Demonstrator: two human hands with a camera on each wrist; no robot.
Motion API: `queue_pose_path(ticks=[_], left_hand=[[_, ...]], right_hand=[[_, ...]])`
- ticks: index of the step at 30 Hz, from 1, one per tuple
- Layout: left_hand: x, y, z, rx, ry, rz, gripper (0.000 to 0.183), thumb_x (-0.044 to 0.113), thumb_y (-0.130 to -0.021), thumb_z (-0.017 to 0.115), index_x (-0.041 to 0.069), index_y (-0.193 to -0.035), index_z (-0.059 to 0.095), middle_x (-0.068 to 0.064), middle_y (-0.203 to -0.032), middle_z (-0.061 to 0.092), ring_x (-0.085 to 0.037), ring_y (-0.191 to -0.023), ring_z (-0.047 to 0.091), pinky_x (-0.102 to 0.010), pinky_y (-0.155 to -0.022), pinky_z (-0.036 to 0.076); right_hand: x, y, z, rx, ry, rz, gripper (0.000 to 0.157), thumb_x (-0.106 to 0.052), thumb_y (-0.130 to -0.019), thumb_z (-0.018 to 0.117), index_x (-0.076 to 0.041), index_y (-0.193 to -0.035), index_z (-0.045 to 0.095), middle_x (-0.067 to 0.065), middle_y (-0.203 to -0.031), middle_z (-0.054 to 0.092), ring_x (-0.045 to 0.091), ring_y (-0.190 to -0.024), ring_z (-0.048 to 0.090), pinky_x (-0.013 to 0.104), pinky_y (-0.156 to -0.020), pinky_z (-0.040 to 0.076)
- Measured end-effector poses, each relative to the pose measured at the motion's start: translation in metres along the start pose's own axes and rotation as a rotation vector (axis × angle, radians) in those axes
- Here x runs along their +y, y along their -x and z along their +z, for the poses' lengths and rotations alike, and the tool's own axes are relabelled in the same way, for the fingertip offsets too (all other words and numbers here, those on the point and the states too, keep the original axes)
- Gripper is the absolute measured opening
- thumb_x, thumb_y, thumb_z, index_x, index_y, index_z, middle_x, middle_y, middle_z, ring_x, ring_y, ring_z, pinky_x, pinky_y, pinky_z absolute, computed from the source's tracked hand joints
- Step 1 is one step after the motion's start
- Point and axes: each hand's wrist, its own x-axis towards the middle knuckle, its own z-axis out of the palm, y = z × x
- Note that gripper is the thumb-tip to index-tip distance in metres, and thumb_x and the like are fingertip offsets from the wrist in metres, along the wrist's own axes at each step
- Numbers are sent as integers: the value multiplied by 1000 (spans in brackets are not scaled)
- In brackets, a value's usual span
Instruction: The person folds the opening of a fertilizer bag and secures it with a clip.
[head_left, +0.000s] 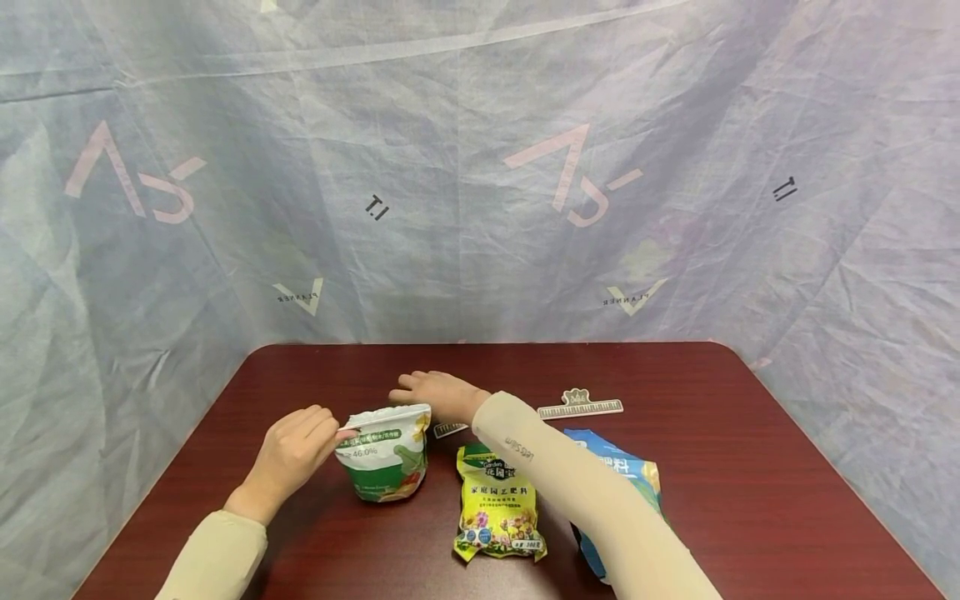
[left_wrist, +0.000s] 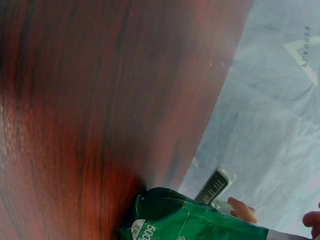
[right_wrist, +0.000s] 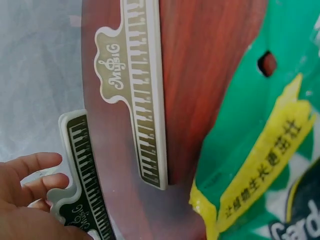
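Observation:
My left hand (head_left: pixel 296 446) pinches the top left corner of a white and green fertilizer bag (head_left: pixel 384 467) printed with vegetables. That bag stands on the table, its green back (left_wrist: pixel 200 225) showing in the left wrist view. Beyond its top right corner, my right hand (head_left: pixel 442 396) holds a bag clip with a piano-key pattern (right_wrist: pixel 82 165) by its lobed handle, thumb on one side and fingers on the other. In the head view only a short end of this clip (head_left: pixel 448 430) shows below the hand.
A second piano-key clip (head_left: pixel 581 408) lies farther right on the dark red table (head_left: pixel 750 500). Nearer are a yellow and green fertilizer bag (head_left: pixel 498 508) and a blue bag (head_left: pixel 592 554), partly covered by my right sleeve. A grey cloth (head_left: pixel 465 208) hangs behind.

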Motion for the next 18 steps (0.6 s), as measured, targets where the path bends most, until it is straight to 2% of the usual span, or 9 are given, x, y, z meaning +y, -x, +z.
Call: queue_pose_path(ticks=[5,9,14,18], left_hand=[[0,0,0,-4,1,0,43,31,-93,52,7,-59,43,-1,-59,37,-12,-50,33,-21,-44,27],[-1,1,1,-10,-4,-8,43,32,-93,51,7,-59,43,-1,-59,37,-11,-50,32,-21,-44,27],[-1,3,1,-10,-1,-11,43,32,-93,51,7,-59,42,0,-58,35,-11,-50,31,-20,-45,26],[-1,3,2,-5,5,-8,43,31,-93,52,7,-58,41,0,-59,35,-10,-51,31,-20,-46,25]], right_hand=[[2,8,-7,43,10,-8,36,-19,-90,59,-20,-125,49,4,-116,44,17,-99,50,30,-84,43],[2,14,-10,62,35,-2,43,-12,-86,64,-22,-126,49,4,-117,44,17,-100,49,33,-85,42],[2,22,-12,77,83,4,43,-6,-88,60,-25,-126,48,1,-115,42,15,-97,44,34,-81,38],[2,26,-15,108,94,-6,37,-10,-89,60,-24,-121,48,0,-108,42,14,-90,42,32,-76,35]])
